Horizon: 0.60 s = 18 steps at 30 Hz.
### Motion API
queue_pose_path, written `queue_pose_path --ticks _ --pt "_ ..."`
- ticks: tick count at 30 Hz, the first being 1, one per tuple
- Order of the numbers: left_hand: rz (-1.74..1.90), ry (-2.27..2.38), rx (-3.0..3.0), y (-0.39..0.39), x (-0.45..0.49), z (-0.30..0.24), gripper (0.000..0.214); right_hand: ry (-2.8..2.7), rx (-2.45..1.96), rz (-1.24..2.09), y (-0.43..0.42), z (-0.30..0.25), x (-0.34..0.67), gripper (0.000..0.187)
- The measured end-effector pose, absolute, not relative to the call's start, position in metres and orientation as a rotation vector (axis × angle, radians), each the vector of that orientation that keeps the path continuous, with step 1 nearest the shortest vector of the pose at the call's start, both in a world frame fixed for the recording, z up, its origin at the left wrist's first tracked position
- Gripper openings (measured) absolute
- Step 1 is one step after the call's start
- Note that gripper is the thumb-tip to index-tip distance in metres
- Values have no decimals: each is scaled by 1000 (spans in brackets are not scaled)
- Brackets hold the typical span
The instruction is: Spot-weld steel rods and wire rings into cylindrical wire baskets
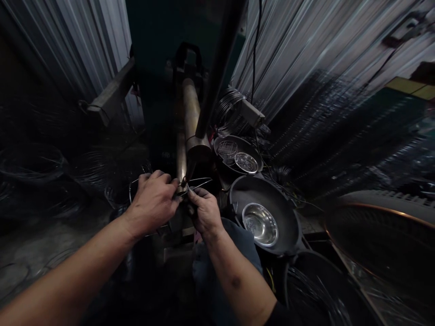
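Directly right of my right hand, a dark basin holds a shiny metal bowl; a smaller pan stands beyond. Ahead, a metal cylinder and slanted dark bar crowd the space above the grip. The wire lies by the tip of the lower rod, pinched between my right thumb and fingers. My left hand is curled opposite; I cannot tell its hold.

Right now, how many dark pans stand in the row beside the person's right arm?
3: the far pan, holding a shiny dish; the middle pan, holding a metal bowl; the near pan, cut off by the bottom edge. Others may be hidden in shadow.
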State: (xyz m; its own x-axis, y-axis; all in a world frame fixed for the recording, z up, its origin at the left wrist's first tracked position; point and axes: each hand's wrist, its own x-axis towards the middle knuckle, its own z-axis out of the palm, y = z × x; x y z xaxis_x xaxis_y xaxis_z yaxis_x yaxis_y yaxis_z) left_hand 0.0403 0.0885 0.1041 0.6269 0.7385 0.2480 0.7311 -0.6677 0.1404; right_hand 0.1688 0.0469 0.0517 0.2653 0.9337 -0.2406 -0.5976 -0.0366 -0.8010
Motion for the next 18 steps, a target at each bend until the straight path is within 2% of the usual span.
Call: queue_pose_path --ticks 11,18 --pt "298 1303 2764 94 42 112 30 -479 -979 1281 32 47 164 30" --pt "230 1378 2699 115 43 112 34 -718 -1264 1199 -4 14 147 28"
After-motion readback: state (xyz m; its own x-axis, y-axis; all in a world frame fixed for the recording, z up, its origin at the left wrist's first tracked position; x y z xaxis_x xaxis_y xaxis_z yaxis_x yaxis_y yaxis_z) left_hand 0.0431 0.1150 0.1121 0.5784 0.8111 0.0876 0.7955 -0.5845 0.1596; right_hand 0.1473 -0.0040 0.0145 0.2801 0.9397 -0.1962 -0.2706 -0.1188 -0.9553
